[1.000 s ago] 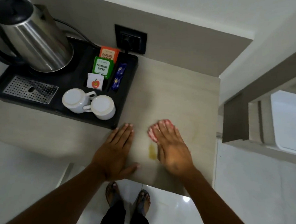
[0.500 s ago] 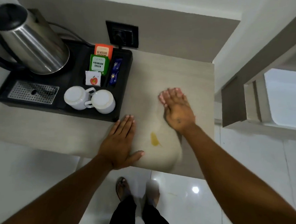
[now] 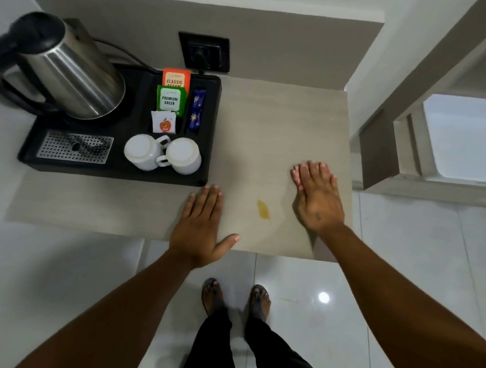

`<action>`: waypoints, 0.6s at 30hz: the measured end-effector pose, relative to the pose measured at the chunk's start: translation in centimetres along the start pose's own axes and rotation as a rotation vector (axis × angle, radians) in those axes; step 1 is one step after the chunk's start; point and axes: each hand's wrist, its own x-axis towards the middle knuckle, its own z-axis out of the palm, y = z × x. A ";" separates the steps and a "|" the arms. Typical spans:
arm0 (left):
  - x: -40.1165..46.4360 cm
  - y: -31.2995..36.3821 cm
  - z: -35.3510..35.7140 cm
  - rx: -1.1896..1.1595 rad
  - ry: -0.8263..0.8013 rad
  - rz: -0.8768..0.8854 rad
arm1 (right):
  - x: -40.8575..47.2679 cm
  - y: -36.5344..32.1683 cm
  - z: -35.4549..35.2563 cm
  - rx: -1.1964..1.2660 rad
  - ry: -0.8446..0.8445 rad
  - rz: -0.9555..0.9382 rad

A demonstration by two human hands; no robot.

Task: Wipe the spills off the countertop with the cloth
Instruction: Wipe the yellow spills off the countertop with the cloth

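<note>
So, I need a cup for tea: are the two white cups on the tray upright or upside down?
Upside down: both white cups show flat closed bases, no openings, on the black tray.

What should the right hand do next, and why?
Probably sweep the right hand, with the pink cloth showing under its fingers, back left over the yellow spill. The spill is unwiped, between the hands, nearer the countertop's front edge.
</note>
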 end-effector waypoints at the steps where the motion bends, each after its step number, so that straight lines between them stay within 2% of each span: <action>1: 0.0 0.0 0.0 0.000 0.000 0.002 | 1.0 -1.0 0.2 0.004 0.010 0.018; 5: 0.1 -0.7 -0.3 -0.005 -0.008 0.063 | 1.0 -6.6 2.0 0.042 -0.009 -0.072; 8: -0.2 -2.0 -0.5 0.017 -0.016 0.111 | -4.0 -10.1 3.6 0.022 -0.052 -0.208; 11: -0.6 -3.1 -0.5 0.029 -0.013 0.149 | -9.0 -9.7 4.0 0.001 -0.095 -0.246; 14: -0.7 -3.3 -0.6 0.040 -0.022 0.169 | -10.4 -5.6 2.5 -0.021 -0.078 -0.091; 18: -0.8 -3.2 -0.9 0.067 -0.054 0.153 | -7.3 -1.0 0.4 -0.007 -0.055 0.123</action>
